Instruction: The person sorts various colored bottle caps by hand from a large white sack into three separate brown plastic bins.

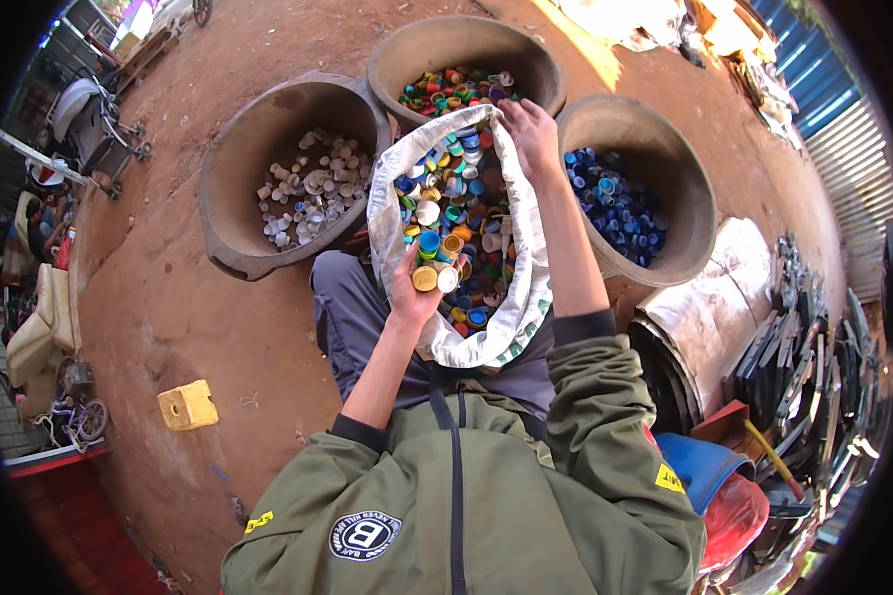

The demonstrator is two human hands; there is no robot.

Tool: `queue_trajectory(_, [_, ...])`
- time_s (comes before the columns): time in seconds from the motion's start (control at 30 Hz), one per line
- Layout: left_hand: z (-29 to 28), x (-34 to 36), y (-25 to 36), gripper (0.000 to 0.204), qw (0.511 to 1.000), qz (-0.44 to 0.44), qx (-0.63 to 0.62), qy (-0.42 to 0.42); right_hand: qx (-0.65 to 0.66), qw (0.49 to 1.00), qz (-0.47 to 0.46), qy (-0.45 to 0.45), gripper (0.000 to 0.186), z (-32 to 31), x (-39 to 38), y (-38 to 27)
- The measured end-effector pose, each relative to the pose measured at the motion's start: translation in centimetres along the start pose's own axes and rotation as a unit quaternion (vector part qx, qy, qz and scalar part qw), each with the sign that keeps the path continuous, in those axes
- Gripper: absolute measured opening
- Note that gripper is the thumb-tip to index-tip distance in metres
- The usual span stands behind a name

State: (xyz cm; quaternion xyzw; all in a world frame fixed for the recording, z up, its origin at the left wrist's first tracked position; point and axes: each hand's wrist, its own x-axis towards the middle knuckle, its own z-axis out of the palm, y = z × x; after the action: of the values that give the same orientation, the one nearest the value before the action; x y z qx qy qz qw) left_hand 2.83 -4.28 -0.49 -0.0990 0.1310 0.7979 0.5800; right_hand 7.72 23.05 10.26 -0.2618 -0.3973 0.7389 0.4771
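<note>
A white woven sack (382, 213) stands with its mouth rolled back between my legs, full of mixed plastic bottle caps (456, 188). At the sack's near left side my left hand (413, 290) is closed round several bottle caps (426, 278), with yellow, blue and white ones showing. My right hand (532, 139) reaches past the sack's far rim, its fingers apart at the edge of the far tub (387, 59). Close to those fingertips is a purple cap (497, 94); I see nothing gripped. Red and green caps (451, 89) lie in that tub.
White caps (313, 188) fill the bottom of the left tub (233, 178); blue caps (615, 203) lie in the right tub (680, 169). A yellow block (188, 406) rests on the dirt floor at left. Stacked dark pieces (814, 347) and a blue container (700, 466) stand at right.
</note>
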Motion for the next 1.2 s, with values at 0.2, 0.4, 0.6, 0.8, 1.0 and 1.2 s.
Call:
queue_trajectory(0.2, [1.2, -0.7, -0.3, 0.034, 1.0, -0.014, 0.016, 0.021, -0.314, 0.943, -0.018, -0.106, 0.026, -3.0, -11.8, 2.4])
queue_trajectory(0.4, [0.6, -0.9, -0.2, 0.034, 0.997, -0.027, 0.068, 0.006, -0.455, 0.863, -0.086, -0.203, 0.035, -3.9, -18.8, 4.8])
queue_trajectory(0.6, [0.1, -1.2, 0.2, 0.036, 0.995, -0.046, 0.083, 0.008, -0.471, 0.85, -0.145, -0.183, 0.03, -4.6, -19.6, 5.2])
queue_trajectory(0.8, [1.6, -1.6, -0.1, 0.038, 0.996, -0.051, 0.078, 0.003, -0.157, 0.984, 0.073, -0.03, 0.02, -4.7, -20.8, 5.1])
queue_trajectory(1.0, [1.5, -1.6, -0.1, 0.039, 0.994, -0.055, 0.094, -0.019, -0.233, 0.947, 0.203, -0.082, 0.023, -5.6, -20.3, 4.6])
queue_trajectory(1.2, [0.8, -1.8, 0.4, 0.043, 0.991, -0.061, 0.116, -0.004, -0.482, 0.861, -0.036, -0.159, 0.031, -3.7, -20.7, 4.0])
